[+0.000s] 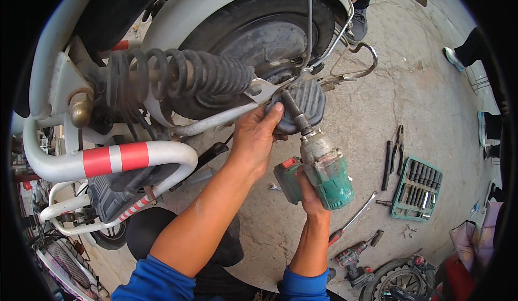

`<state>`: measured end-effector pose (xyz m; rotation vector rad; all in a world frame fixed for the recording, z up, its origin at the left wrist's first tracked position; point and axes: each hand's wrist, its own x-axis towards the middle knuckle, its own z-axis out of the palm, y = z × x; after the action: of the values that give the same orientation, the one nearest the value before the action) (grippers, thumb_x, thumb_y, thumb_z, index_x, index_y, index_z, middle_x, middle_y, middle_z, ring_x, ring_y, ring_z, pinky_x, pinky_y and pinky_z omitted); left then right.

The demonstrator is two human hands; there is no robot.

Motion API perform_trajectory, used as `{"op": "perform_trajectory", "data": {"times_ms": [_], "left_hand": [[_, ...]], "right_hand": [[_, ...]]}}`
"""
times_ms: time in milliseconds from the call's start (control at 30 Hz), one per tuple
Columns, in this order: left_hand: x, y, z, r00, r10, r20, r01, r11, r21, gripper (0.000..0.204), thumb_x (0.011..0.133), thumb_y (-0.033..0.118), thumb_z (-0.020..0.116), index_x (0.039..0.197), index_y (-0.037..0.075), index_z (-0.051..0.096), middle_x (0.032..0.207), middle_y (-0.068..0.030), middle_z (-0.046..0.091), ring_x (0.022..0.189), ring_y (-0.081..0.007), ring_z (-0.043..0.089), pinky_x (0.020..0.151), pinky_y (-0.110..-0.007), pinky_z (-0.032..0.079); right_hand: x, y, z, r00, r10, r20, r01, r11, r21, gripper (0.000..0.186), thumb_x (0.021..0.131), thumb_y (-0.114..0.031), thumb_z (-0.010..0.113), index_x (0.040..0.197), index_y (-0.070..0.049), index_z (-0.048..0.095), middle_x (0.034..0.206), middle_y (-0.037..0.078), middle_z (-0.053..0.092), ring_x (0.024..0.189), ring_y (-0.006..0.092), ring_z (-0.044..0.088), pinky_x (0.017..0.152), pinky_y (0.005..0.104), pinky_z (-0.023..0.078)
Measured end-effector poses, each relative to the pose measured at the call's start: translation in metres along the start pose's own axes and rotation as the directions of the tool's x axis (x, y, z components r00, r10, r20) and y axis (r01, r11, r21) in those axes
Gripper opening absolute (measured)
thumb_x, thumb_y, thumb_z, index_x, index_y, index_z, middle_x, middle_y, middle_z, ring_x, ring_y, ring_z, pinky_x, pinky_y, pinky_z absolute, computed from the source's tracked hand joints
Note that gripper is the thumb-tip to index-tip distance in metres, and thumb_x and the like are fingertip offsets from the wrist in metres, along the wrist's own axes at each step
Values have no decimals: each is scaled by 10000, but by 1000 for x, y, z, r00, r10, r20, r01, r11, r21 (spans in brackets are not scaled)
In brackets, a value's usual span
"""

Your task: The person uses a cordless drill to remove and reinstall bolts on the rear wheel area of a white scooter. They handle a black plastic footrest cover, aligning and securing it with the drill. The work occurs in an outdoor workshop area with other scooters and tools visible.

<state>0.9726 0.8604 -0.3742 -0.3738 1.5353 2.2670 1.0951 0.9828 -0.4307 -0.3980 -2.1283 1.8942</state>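
My right hand (311,193) is wrapped around the handle of a green cordless impact wrench (330,176), partly hidden behind the tool. A long dark socket (293,108) on its nose reaches up to the end of the frame bar by the rear wheel (259,34) of a two-wheeler. Closed around the near side of a black ribbed footrest pad (313,102), my left hand (254,142) has its thumb lying close to the socket. Its fingertips are mostly hidden under the pad. Left of the wheel sits a coil-spring shock absorber (183,74).
A green socket case (417,189) lies on the concrete at right, beside pliers (398,150) and a black bar (387,165). Nearer are a red-handled ratchet (353,219), a red drill (353,259) and a loose wheel (399,282). A white guard bar (186,158) juts out at left. People stand at far right.
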Motion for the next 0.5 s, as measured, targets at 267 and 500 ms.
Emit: {"op": "perform_trajectory", "data": {"times_ms": [267,500], "left_hand": [[0,3,1,1000,-14,-13,13,1000,-8,177,1006,263,658,1104,122,700,968,25,718,834,-90,618,716,-301,457],[1,0,-1,1000,-3,3,3,1000,-18,175,1007,262,656,1120,135,699,994,30,720,855,-88,628,721,-299,452]], "right_hand": [[4,1,-6,991,96,91,-101,993,62,393,845,-62,766,1223,-68,660,1155,91,699,1091,254,653,937,398,501],[-1,20,-3,1000,31,0,-31,997,-72,439,832,-94,788,1248,-68,650,1206,100,682,1164,275,633,993,408,487]]}}
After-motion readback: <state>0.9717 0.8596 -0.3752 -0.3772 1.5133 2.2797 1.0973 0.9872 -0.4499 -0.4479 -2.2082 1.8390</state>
